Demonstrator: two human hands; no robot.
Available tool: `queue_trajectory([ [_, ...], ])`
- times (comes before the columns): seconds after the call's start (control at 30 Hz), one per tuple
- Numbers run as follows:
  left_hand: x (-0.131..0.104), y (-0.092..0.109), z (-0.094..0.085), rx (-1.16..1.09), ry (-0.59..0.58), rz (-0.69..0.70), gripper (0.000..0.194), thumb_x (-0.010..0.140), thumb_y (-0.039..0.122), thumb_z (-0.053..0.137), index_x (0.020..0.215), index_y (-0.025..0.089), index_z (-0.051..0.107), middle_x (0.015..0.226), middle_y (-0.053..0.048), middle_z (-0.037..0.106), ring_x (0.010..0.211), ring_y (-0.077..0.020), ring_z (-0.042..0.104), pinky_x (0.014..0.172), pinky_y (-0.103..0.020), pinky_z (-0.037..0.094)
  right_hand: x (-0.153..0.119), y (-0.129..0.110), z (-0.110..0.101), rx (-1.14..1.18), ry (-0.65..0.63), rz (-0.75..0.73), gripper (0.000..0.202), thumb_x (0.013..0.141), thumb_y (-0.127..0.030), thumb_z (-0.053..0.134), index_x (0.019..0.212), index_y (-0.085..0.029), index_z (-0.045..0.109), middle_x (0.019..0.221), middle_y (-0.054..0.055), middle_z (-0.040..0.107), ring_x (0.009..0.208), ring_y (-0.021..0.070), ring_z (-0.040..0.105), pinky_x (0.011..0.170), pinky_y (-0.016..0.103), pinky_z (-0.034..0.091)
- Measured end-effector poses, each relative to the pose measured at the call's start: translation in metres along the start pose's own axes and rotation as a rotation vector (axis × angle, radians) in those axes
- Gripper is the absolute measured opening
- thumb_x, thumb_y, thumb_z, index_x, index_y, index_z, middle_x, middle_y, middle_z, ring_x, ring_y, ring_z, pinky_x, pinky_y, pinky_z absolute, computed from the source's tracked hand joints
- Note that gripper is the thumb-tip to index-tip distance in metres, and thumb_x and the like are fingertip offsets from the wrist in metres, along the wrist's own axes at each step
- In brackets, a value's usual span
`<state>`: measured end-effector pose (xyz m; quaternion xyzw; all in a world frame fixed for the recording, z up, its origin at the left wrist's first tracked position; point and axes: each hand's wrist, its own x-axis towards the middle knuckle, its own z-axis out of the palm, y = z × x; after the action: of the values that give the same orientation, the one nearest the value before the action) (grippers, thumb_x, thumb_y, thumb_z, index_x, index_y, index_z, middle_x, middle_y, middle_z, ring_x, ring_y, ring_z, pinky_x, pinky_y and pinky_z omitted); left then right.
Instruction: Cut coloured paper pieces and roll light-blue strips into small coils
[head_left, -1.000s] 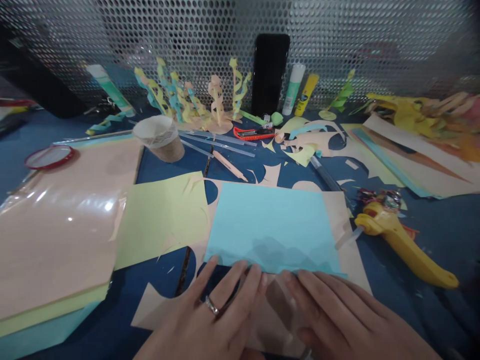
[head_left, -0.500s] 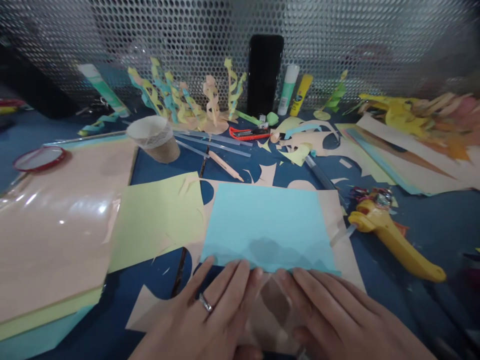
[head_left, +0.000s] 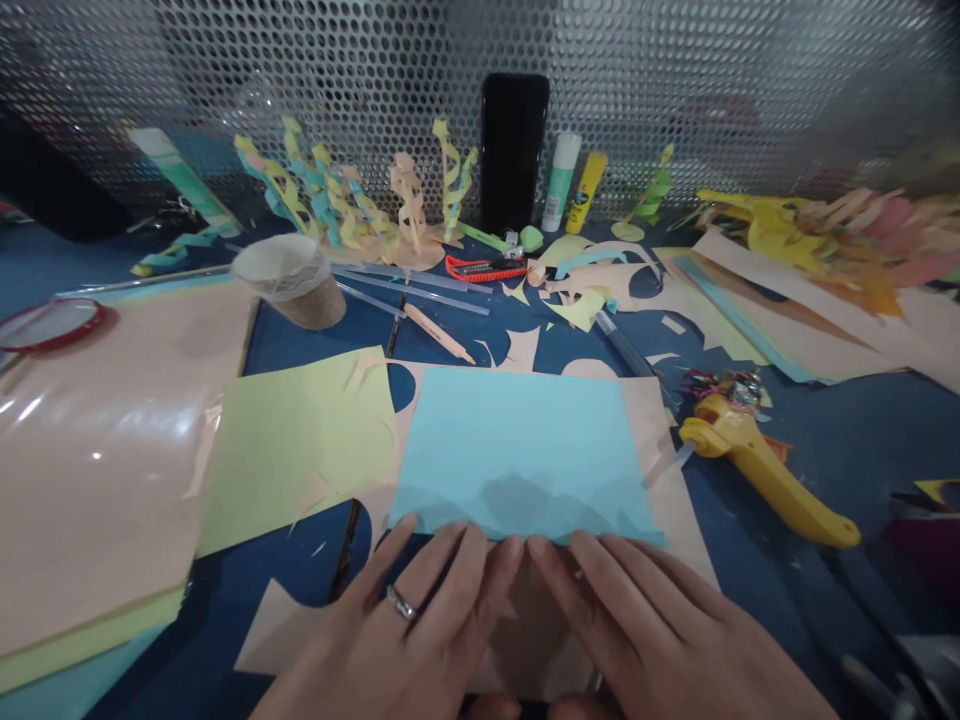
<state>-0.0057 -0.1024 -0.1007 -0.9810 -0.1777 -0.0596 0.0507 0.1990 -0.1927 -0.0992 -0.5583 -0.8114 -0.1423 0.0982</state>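
Observation:
A light blue paper sheet (head_left: 517,430) lies in front of me, with a narrow folded strip showing along its near edge at the right end. My left hand (head_left: 420,610) rests its outstretched fingertips on the left part of that edge; a ring sits on one finger. On the right part of the same edge, the fingers of my right hand (head_left: 645,620) press down, extended. The two index fingertips almost meet. Both thumbs are low in the view, away from the blue sheet. Underneath is a peach paper sheet (head_left: 679,500) with cut-out curves.
Beside the papers lie a yellow hot glue gun (head_left: 772,480), a peach marker (head_left: 439,333) and a red utility knife (head_left: 487,268). A paper cup (head_left: 311,300), curled paper stems (head_left: 405,200), a phone (head_left: 514,150) and glue sticks (head_left: 561,185) stand farther back. A plastic-wrapped paper stack (head_left: 112,480) is left.
The view has shifted slightly, so most things appear farther left. My index fingertips have come closer together along the blue sheet's near edge.

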Motion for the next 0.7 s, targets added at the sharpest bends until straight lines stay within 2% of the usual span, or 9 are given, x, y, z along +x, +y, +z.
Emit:
queue_trajectory([
  [0.2,-0.001,0.001,-0.001,-0.007,0.009,-0.026,0.047,0.093,0.051,0.041,0.129,0.023,0.052,0.117,-0.001,0.067,0.11,-0.0187,0.052,0.103,-0.036,0.024,-0.001,0.002,0.0,0.018,-0.001,0.005,0.051,0.101,-0.033,0.018,0.109,-0.018,0.066,0.099,-0.002,0.073,0.091,0.0137,0.065,0.079,0.032,0.048],
  [0.37,-0.003,-0.001,-0.004,0.045,0.073,-0.05,0.041,0.094,0.043,0.039,0.121,0.02,0.058,0.11,-0.003,0.068,0.107,-0.0198,0.052,0.106,-0.036,0.023,-0.009,0.009,-0.002,0.037,0.032,0.009,0.05,0.102,-0.033,0.019,0.102,-0.017,0.067,0.098,-0.001,0.074,0.092,0.0145,0.064,0.082,0.033,0.044],
  [0.47,-0.009,-0.005,-0.004,0.086,0.106,-0.015,0.039,0.092,0.04,0.044,0.117,0.015,0.061,0.108,-0.007,0.069,0.105,-0.0225,0.053,0.11,-0.039,0.018,-0.016,0.014,-0.002,0.052,0.045,0.007,0.047,0.102,-0.033,0.023,0.099,-0.016,0.067,0.099,0.0,0.074,0.092,0.0158,0.064,0.083,0.034,0.043],
  [0.6,-0.023,-0.014,-0.003,0.055,0.166,-0.099,0.039,0.088,0.036,0.05,0.119,0.014,0.06,0.114,-0.01,0.066,0.11,-0.026,0.054,0.112,-0.042,0.021,-0.021,0.02,-0.001,0.1,0.05,0.022,0.041,0.101,-0.033,0.027,0.1,-0.019,0.066,0.1,-0.001,0.074,0.092,0.016,0.065,0.083,0.035,0.043],
  [0.7,-0.033,-0.023,-0.005,0.09,0.142,-0.03,0.043,0.082,0.03,0.058,0.122,0.013,0.059,0.118,-0.012,0.064,0.11,-0.027,0.056,0.11,-0.041,0.023,-0.029,0.027,-0.002,0.124,0.086,0.033,0.034,0.101,-0.029,0.03,0.103,-0.02,0.063,0.099,0.0,0.074,0.091,0.0171,0.065,0.083,0.036,0.042],
])
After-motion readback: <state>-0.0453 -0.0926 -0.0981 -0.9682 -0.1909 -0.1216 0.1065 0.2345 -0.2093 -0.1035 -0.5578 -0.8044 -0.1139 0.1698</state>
